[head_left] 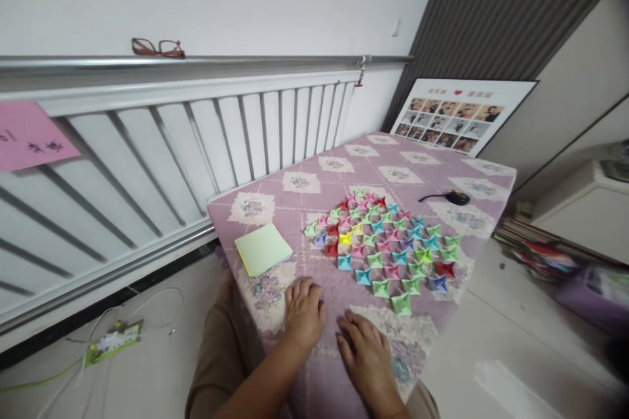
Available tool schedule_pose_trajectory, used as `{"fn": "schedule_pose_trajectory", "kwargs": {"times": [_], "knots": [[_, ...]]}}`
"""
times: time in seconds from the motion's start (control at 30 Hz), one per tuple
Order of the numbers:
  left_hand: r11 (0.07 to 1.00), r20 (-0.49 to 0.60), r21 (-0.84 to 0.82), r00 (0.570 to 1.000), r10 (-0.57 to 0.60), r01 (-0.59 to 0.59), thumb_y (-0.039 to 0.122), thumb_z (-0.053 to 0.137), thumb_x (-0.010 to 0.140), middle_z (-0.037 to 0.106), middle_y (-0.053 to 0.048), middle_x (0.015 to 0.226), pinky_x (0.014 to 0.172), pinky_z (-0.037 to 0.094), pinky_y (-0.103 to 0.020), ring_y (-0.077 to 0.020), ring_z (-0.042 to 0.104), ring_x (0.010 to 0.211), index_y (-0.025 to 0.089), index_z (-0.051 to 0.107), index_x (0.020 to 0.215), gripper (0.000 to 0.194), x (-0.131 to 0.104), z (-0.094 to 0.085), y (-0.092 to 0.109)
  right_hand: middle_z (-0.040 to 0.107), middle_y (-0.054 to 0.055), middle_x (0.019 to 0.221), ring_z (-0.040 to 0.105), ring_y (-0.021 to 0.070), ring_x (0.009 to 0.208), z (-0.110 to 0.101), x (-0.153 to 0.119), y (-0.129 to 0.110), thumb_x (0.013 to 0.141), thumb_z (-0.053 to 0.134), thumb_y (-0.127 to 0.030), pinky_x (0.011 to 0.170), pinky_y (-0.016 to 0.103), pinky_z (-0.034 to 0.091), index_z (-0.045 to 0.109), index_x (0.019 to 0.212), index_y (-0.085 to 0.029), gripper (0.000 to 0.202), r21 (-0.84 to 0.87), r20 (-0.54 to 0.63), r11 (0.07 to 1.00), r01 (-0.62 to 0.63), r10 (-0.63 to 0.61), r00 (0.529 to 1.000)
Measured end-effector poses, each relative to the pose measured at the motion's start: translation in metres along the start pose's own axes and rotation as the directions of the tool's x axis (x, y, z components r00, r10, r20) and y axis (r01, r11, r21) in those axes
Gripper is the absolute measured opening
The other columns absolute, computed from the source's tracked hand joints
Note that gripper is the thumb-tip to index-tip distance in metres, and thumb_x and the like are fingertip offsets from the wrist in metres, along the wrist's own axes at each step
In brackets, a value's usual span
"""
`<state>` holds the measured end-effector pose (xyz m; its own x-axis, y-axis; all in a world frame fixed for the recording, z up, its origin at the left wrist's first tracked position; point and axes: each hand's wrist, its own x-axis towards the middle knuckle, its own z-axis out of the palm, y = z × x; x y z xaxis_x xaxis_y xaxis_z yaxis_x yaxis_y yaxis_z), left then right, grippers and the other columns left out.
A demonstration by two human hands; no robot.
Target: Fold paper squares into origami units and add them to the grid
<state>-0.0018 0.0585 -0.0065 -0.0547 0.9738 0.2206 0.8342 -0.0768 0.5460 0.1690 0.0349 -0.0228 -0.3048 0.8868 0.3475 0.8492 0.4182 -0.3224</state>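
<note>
My left hand (304,315) rests on the flowered purple tablecloth (344,301), palm down with its fingers loosely bent and holding nothing. Beside it, my right hand (366,350) also lies palm down, its fingers a little apart and nothing in them. A stack of pale green square paper (264,249) with a yellow edge lies just beyond my left hand. Ahead of both hands, folded paper pieces (376,260) in green, pink, blue, red and yellow stand in close rows. The nearest green folded piece (401,304) sits beyond my right fingertips, apart from them.
A black object with a short cord (457,197) lies on the table's right. A framed photo board (452,114) leans behind the far end. A white radiator (236,137) runs along the left, with glasses (157,48) on the pipe above. A power strip (114,342) is on the floor.
</note>
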Motion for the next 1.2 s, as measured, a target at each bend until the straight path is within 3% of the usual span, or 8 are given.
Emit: {"fn": "schedule_pose_trajectory", "kwargs": {"times": [0.17,0.23,0.37,0.43,0.53,0.93,1.2], "knots": [[0.993,-0.004,-0.093,0.997,0.075,-0.075,0.012,0.049,0.080,0.056,-0.006,0.120,0.103,0.036,-0.040,-0.0217,0.047,0.114,0.022,0.062,0.108,0.032,0.014,-0.023,-0.024,0.065,0.005,0.113,0.057,0.0250,0.106,0.005,0.001,0.003,0.084,0.053,-0.035,0.085,0.042,0.041,0.066,0.103,-0.029,0.023,-0.015,-0.010,1.000,0.012,-0.012,1.000],[0.997,-0.029,-0.021,0.997,0.069,-0.069,0.014,0.048,0.083,0.056,-0.006,0.121,0.104,0.035,-0.039,-0.0218,0.046,0.115,0.021,0.061,0.110,0.031,0.026,-0.040,-0.040,0.065,0.005,0.113,0.057,0.0250,0.106,0.006,0.001,0.005,0.085,0.053,-0.036,0.085,0.042,0.041,0.066,0.102,-0.029,0.024,-0.021,-0.015,1.000,0.014,-0.015,1.000],[0.970,-0.021,0.232,0.997,-0.074,0.077,0.022,0.050,0.087,0.050,-0.010,0.132,0.106,0.030,-0.043,-0.0276,0.036,0.126,0.017,0.052,0.126,0.039,0.051,-0.070,-0.074,0.065,0.005,0.113,0.058,0.0249,0.106,0.008,0.001,0.006,0.085,0.051,-0.038,0.085,0.042,0.041,0.067,0.102,-0.028,0.025,-0.033,-0.019,0.999,0.012,-0.012,1.000],[0.939,0.035,0.335,0.995,-0.094,0.077,0.027,0.051,0.088,0.047,-0.012,0.135,0.106,0.030,-0.044,-0.0300,0.034,0.127,0.014,0.049,0.129,0.043,0.059,-0.078,-0.088,0.065,0.005,0.113,0.058,0.0247,0.105,0.009,0.001,0.007,0.085,0.050,-0.040,0.085,0.041,0.042,0.067,0.102,-0.028,0.026,-0.039,-0.014,0.999,0.012,-0.012,1.000],[0.930,0.082,0.364,0.993,-0.086,0.050,0.028,0.052,0.087,0.050,-0.012,0.131,0.102,0.034,-0.042,-0.0284,0.041,0.121,0.015,0.051,0.124,0.039,0.065,-0.083,-0.101,0.065,0.005,0.113,0.059,0.0245,0.105,0.012,0.001,0.010,0.086,0.049,-0.042,0.084,0.041,0.042,0.067,0.102,-0.028,0.028,-0.047,-0.015,0.999,0.016,-0.016,1.000],[0.938,0.184,0.348,0.980,-0.070,0.001,0.027,0.038,0.094,0.059,-0.010,0.114,0.097,0.038,-0.035,-0.0225,0.051,0.108,0.016,0.060,0.103,0.027,0.077,-0.088,-0.114,0.065,0.004,0.113,0.059,0.0251,0.104,0.012,0.000,0.011,0.085,0.050,-0.042,0.081,0.041,0.043,0.066,0.103,-0.029,0.027,-0.069,-0.036,0.997,0.041,-0.043,0.998],[0.931,0.205,0.353,0.963,-0.175,0.095,0.028,0.031,0.096,0.066,-0.012,0.103,0.088,0.042,-0.032,-0.0220,0.059,0.097,0.014,0.063,0.098,0.035,0.087,-0.094,-0.115,0.065,0.004,0.112,0.059,0.0245,0.104,0.013,0.002,0.010,0.086,0.049,-0.041,0.083,0.041,0.044,0.066,0.101,-0.029,0.026,-0.054,-0.045,0.998,0.042,-0.045,0.998]]}}
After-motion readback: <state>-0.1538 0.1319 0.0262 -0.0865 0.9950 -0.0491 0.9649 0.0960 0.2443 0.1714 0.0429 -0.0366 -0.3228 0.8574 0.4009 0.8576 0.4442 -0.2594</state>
